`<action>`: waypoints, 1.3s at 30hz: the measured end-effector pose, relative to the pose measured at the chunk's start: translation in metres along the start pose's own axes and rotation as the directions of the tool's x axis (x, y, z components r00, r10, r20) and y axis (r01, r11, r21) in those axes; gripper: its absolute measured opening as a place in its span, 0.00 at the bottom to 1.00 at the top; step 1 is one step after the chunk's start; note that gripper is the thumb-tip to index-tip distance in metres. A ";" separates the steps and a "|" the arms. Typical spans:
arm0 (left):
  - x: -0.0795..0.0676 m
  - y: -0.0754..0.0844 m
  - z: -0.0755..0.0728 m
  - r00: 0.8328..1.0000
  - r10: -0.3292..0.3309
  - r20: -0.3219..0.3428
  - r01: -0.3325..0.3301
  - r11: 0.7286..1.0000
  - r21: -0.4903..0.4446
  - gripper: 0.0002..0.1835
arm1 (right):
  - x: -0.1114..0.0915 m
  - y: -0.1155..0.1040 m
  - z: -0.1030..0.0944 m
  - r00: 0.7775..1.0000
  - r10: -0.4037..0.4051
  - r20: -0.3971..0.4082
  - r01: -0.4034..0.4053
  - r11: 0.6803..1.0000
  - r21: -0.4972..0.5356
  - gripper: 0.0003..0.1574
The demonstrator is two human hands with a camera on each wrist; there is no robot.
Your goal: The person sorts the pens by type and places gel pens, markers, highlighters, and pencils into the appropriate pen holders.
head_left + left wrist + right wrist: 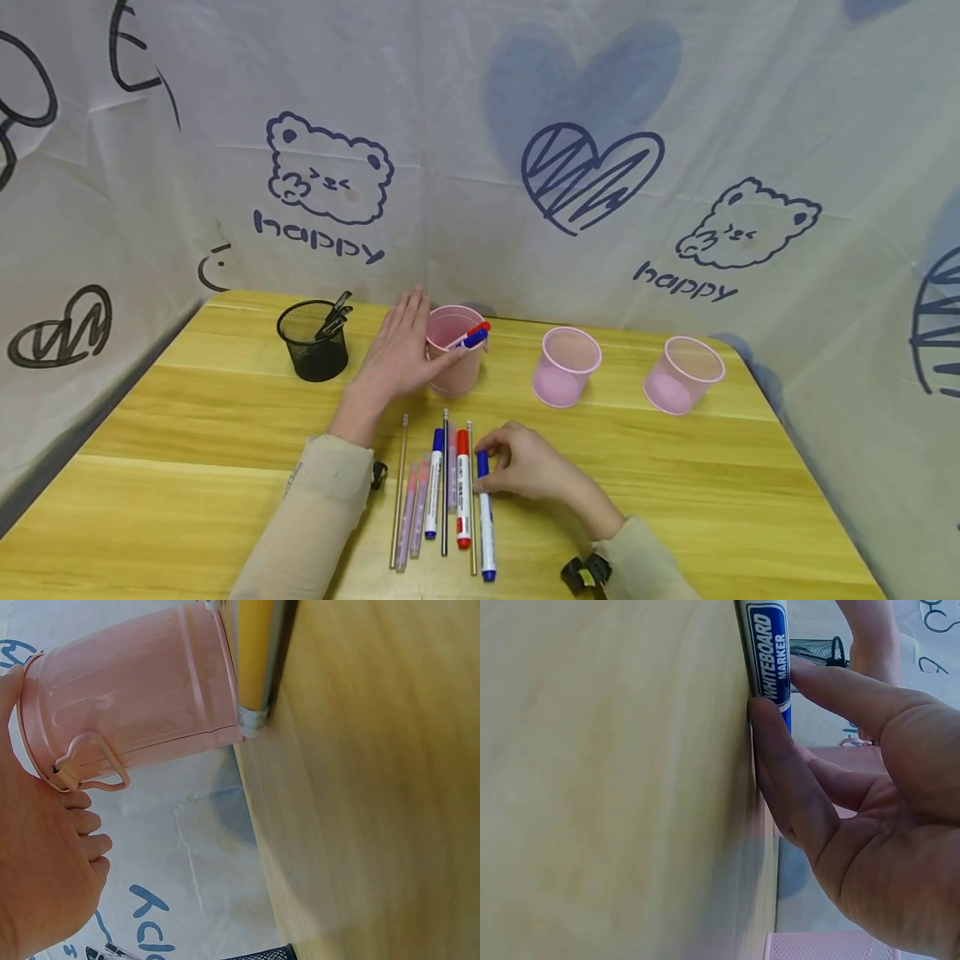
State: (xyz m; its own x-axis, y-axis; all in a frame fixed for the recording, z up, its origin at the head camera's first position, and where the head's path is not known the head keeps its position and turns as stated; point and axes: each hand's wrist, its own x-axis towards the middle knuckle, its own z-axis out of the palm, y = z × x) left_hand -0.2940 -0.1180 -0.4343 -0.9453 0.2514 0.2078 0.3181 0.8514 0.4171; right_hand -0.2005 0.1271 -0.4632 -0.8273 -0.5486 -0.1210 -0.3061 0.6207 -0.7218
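Note:
My left hand [397, 354] lies against the pink metal bucket [455, 379], its fingers straight along one side and its thumb across the near side of the rim. Red- and blue-capped markers [476, 336] lean inside that bucket. In the left wrist view the bucket [135, 682] shows a small looped side handle. Nearer the front, my right hand [528, 462] pinches a blue whiteboard marker [487, 533] close to its cap; the right wrist view shows the marker's label [769, 656] between thumb and fingers. The marker lies beside the row of pens.
Left of it are a red marker [463, 492], another blue marker [433, 492], pencils [400, 492] and pink pens [407, 517]. A black mesh holder [318, 358] with pens stands at left. Two pink mesh cups [562, 383] [671, 392] stand at right, before a cloth backdrop.

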 end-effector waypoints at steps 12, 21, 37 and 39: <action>-0.001 0.001 0.000 1.000 -0.004 0.003 0.004 1.000 -0.010 0.62 | 0.000 -0.001 0.003 1.000 0.029 -0.010 -0.028 0.996 0.088 0.23; -0.001 0.001 0.000 1.000 0.003 -0.001 -0.003 1.000 -0.005 0.62 | -0.001 -0.002 0.004 0.998 0.052 -0.024 -0.048 0.988 0.148 0.24; -0.002 0.002 0.000 1.000 -0.009 0.012 0.009 1.000 -0.020 0.62 | -0.011 -0.002 -0.004 0.992 0.074 -0.098 -0.043 0.956 0.290 0.27; -0.001 0.002 0.000 1.000 -0.011 0.012 0.011 1.000 -0.019 0.62 | -0.013 -0.003 -0.006 0.989 0.045 -0.144 -0.003 0.961 0.277 0.27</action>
State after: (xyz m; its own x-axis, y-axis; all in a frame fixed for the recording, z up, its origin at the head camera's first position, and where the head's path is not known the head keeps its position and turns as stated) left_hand -0.2921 -0.1171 -0.4337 -0.9495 0.2479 0.1926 0.3091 0.8453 0.4358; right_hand -0.1919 0.1358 -0.4557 -0.8993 -0.4341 -0.0540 -0.1608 0.4429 -0.8820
